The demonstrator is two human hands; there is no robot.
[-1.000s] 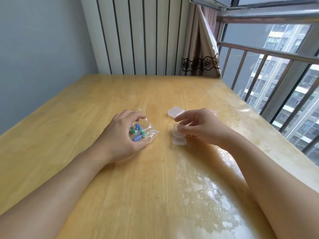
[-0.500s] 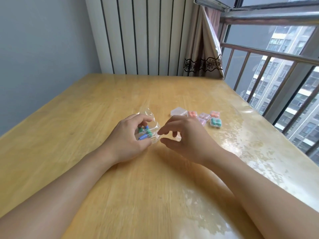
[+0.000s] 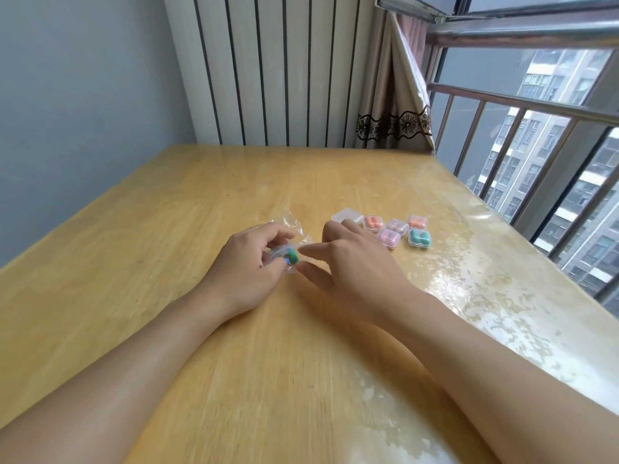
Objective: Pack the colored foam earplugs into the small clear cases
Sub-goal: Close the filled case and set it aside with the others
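Note:
My left hand (image 3: 248, 262) grips a small clear plastic bag (image 3: 284, 226) holding green and blue foam earplugs (image 3: 292, 256). My right hand (image 3: 348, 262) is next to it, with forefinger and thumb spread at the bag's mouth and nothing between them. Beyond the right hand lie several small clear cases: two with orange earplugs (image 3: 372, 223), two with pink ones (image 3: 388, 236), one with green ones (image 3: 419, 238), and an empty-looking one (image 3: 346, 216).
Everything lies on a wooden table (image 3: 201, 212) with a glossy film on its right side. Behind it are a white ribbed radiator wall (image 3: 268, 68) and a curtain (image 3: 395, 105). A railed window (image 3: 536, 128) runs along the right edge.
My right hand has let go of the clear case it held, moved left to the bag's mouth, and uncovered the filled cases. The left hand has kept hold of the bag.

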